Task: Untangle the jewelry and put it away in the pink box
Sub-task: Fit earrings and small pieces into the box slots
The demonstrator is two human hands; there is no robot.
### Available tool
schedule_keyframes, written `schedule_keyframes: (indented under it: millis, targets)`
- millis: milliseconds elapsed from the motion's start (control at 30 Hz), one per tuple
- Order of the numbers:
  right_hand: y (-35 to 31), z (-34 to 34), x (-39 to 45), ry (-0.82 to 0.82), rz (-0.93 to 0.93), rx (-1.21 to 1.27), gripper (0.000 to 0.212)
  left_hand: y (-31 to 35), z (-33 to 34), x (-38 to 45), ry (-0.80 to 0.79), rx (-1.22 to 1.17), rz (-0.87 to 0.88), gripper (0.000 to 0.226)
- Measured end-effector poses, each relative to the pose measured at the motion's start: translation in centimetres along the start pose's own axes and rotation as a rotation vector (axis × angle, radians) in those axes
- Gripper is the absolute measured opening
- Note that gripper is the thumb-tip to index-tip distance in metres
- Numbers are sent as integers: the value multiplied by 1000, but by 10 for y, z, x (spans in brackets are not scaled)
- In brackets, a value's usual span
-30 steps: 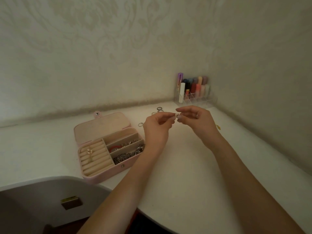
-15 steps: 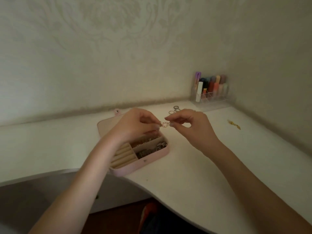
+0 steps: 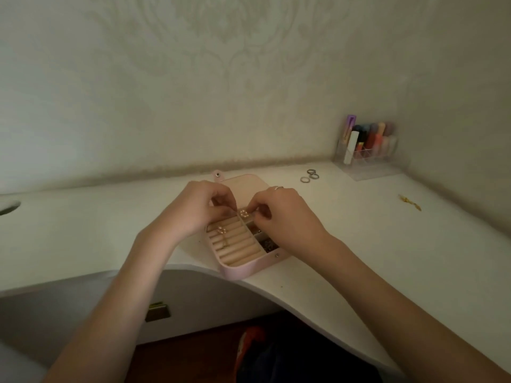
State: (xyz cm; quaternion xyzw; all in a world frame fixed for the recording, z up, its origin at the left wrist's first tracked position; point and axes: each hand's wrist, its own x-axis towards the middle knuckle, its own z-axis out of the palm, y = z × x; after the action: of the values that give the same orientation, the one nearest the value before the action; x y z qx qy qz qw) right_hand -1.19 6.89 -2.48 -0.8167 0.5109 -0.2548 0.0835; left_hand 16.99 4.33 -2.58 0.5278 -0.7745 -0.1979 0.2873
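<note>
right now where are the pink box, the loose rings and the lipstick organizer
pink box (image 3: 243,268): head view, front outer wall
loose rings (image 3: 309,176): head view, middle of the small cluster on the desk
lipstick organizer (image 3: 370,168): head view, clear front base

Pink box (image 3: 243,268): back compartments hidden beneath right hand (image 3: 284,217). Held jewelry piece (image 3: 244,213): too small to identify.

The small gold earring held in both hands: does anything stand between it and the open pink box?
Nothing visible does. The small gold earring, pinched by the left hand and right hand, hangs directly over the open pink box.
</note>
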Motion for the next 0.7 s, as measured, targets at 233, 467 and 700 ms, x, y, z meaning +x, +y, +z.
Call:
schedule_keyframes:
  millis: [233, 467, 700]
  targets:
    - [-13, 5, 0, -64, 82, -5, 29, -8, 0, 4, 2, 86, 7, 37]
    - [-19, 6, -2, -81, 76, -19, 29, -8, -5, 14, -98, 127, -7, 32]
    - [-21, 3, -6, -99, 102, 41, 27, -6, -16, 26, -307, 41, -140, 15]
